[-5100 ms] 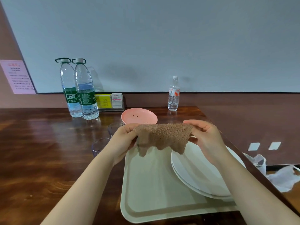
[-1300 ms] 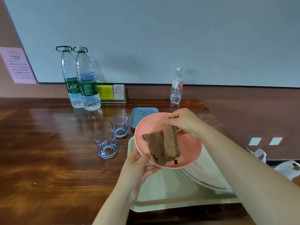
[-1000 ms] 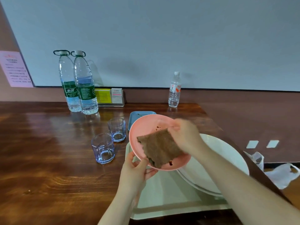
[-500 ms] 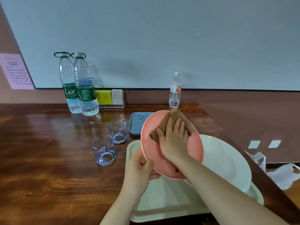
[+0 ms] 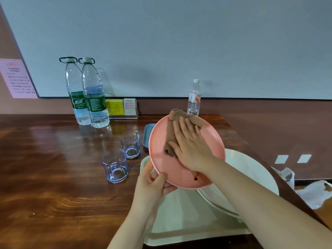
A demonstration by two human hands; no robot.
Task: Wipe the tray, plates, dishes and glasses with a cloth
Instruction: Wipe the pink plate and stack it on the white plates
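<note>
Pink plate (image 5: 186, 169) tilted up above tray (image 5: 179, 232), pinched at low edge by left hand (image 5: 152, 184). Brown cloth (image 5: 175, 126) pressed on it under flat right hand (image 5: 190, 146).

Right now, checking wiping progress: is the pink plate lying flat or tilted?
Tilted. The left hand holds the pink plate by its lower rim, raised above the tray.
</note>
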